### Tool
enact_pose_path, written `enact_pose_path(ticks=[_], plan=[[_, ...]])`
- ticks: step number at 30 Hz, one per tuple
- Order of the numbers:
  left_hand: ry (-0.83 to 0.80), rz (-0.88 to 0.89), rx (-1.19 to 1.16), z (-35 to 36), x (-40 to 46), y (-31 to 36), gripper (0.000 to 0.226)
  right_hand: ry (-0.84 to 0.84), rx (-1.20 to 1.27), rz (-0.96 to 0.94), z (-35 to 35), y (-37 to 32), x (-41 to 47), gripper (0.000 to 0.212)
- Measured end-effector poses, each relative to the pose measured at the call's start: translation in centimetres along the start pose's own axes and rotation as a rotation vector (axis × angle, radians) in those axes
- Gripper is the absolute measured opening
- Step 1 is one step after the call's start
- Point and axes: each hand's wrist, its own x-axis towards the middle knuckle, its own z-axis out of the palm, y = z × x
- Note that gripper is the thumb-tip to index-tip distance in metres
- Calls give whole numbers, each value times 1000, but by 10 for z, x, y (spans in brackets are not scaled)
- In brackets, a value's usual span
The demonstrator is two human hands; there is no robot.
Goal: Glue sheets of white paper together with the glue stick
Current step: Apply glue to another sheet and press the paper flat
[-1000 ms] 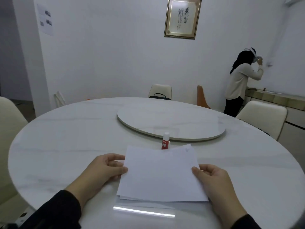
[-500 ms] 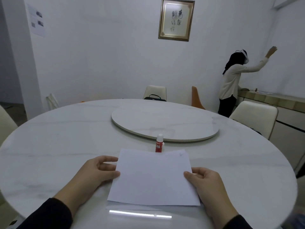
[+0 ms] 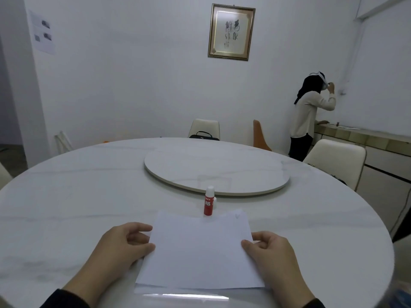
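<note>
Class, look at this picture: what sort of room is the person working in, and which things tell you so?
Probably a private dining room: a big round table with a turntable at its middle, chairs around it, and a sideboard along the wall.

We see white paper (image 3: pixel 200 252), red glue stick (image 3: pixel 208 204) with white cap, white grey-veined marble table (image 3: pixel 89 196), gold picture frame (image 3: pixel 231 32).

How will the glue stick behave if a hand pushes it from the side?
The glue stick stands upright on a narrow base and is tall for its width, so a push near the cap would probably tip it. It looks round, so once down it may roll on the smooth table. It seems small and plastic, likely light and easy to lift.
</note>
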Motion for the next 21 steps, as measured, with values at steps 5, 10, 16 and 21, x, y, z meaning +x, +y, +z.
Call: enact_pose_path(ticks=[5,10,16,21], plan=[[20,34,74,1,-3,2,29,-10,-67,-5,2,0,1,2],[-18,25,95,-5,-5,3,32,-20,-105,-4,2,-1,0,2],[-72,0,93,-10,-7,7,34,-21,-111,-17,1,-2,-1,4],[-102,-14,47,-15,-8,7,35,-31,-93,-4,-1,-3,-2,5]])
